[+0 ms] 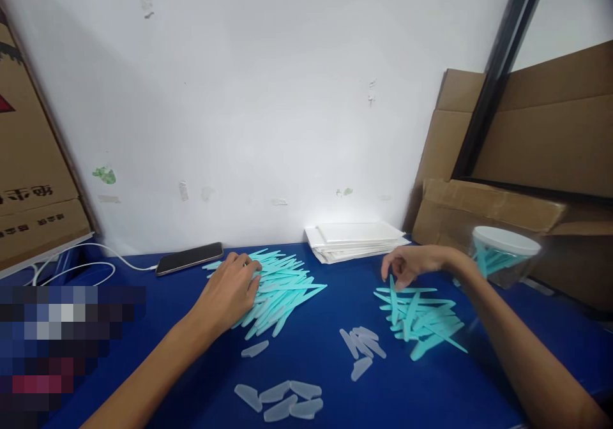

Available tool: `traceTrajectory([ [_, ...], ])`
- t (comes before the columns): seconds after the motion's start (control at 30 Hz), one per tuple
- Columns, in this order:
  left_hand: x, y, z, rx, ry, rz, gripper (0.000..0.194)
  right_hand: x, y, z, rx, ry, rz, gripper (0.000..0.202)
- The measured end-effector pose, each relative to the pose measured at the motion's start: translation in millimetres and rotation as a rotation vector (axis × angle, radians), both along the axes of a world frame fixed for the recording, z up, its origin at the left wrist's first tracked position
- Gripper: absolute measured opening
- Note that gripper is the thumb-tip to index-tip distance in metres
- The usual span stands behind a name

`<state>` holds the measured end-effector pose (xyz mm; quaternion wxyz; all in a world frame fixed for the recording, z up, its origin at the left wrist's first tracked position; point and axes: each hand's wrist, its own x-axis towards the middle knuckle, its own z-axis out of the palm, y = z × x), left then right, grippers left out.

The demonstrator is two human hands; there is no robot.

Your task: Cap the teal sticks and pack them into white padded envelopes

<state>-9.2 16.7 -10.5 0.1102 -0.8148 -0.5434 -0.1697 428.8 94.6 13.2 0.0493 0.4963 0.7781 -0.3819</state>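
My left hand [234,288] rests, fingers curled and pressed down, on the left edge of a large pile of teal pointed sticks [287,288]; whether it grips any is hidden. My right hand [401,268] hovers over the back of a smaller teal pile [426,320], its thumb and fingers bent toward each other, near the upper end of one stick. Several translucent caps [291,400] lie at the front, one cap [255,349] sits below the large pile, and another cluster of caps [361,346] lies between the piles.
White packets [359,237] are stacked against the wall. A phone [190,258] with a white cable lies at the back left. Behind my right forearm stands a clear jar with a white lid [506,240], holding teal sticks. Cardboard boxes [488,205] flank the blue table [191,391].
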Motion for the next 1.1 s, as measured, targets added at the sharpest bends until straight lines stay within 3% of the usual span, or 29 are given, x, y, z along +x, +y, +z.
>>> traceTrajectory([
  [0.13, 5, -14, 21.1, -0.124, -0.142, -0.074, 0.032, 3, 7, -11.2, -0.044, 0.005, 0.007, 0.063],
  [0.27, 2, -30, 43.7, -0.541, -0.239, -0.19, 0.026, 3, 9, -14.5, -0.085, 0.054, -0.017, 0.057],
  [0.4, -4, -36, 46.7, -0.786, -0.283, -0.223, 0.02, 4, 9, -15.8, -0.101, 0.075, -0.049, 0.055],
  [0.63, 0, -38, 38.4, -0.796, -0.202, -0.182, 0.015, 0, 5, -9.8, -0.064, 0.054, -0.1, 0.046],
  [0.8, 3, -40, 34.2, -0.806, -0.16, -0.224, 0.014, -3, -2, -0.3, -0.077, 0.088, -0.089, 0.044],
  [1.0, 10, -44, 39.8, -0.674, -0.236, -0.224, 0.016, -10, 2, -7.0, -0.054, 0.089, -0.044, 0.053],
  [1.1, 18, -43, 39.7, -0.534, -0.253, -0.2, 0.019, -13, 6, -14.5, 0.023, 0.079, 0.013, 0.052],
])
